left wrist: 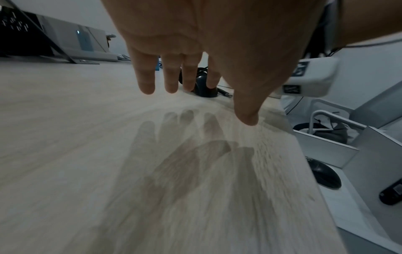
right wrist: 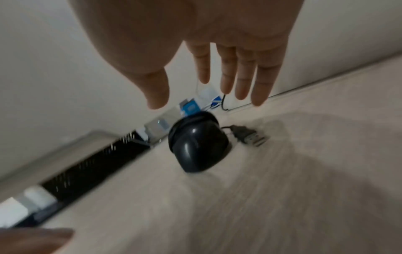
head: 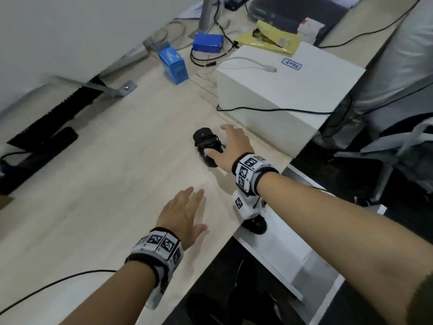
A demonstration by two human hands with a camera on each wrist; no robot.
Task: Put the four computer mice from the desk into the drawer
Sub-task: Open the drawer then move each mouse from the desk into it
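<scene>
Fingers (right wrist: pixel 226 73) of the right hand (head: pixel 230 146) were spread and straight above a black wired mouse (head: pixel 206 145), gripping nothing; whether they touched it could not be told from the head view, while the right wrist view showed a gap between them and the mouse (right wrist: pixel 197 142). That mouse lay on the pale wooden tabletop (head: pixel 105 184), its cable wound around its body and the USB plug (right wrist: pixel 252 137) lying just beside it. Close behind the mouse stood a white box (head: pixel 281 95), with a blue carton (head: pixel 174 64) farther back beyond it. Nearer the person than the mouse, the left hand (head: pixel 185 214) hovered flat over the tabletop with its fingers (left wrist: pixel 145 75) extended and slightly parted, empty, its shadow falling on the wood below. Off the tabletop's edge, to the right of the mouse and lower, the white drawer (left wrist: pixel 339 202) stood open, with another black mouse (left wrist: pixel 324 175) lying inside it and a dark object (left wrist: pixel 391 192) next to that.
</scene>
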